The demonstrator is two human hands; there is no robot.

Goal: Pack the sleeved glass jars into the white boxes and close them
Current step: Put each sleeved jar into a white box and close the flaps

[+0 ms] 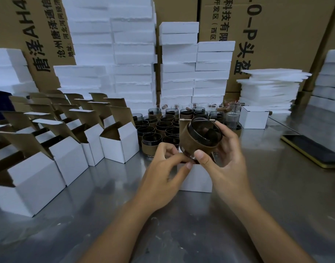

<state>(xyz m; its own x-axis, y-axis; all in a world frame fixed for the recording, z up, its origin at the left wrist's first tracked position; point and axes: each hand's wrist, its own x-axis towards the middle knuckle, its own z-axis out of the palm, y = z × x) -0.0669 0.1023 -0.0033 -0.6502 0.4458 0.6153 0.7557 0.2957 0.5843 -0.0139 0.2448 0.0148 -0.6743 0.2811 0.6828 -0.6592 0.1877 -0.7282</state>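
Observation:
My right hand [222,160] grips a glass jar in a brown sleeve [193,139], tilted with its mouth toward me, just above an open white box [198,177] on the metal table. My left hand [165,168] pinches the top edge of that box at its left, fingertips close to the jar's base. Behind stand several more sleeved jars [159,128] in a cluster. Rows of open white boxes [117,145] with raised brown flaps fill the left side. One shut white box [255,117] sits at the back right.
Stacks of white foam blocks [132,54] and foam sheets [267,88] rise behind the jars, with large cardboard cartons [277,25] behind them. A phone with a yellow edge [313,150] lies on the table at the right.

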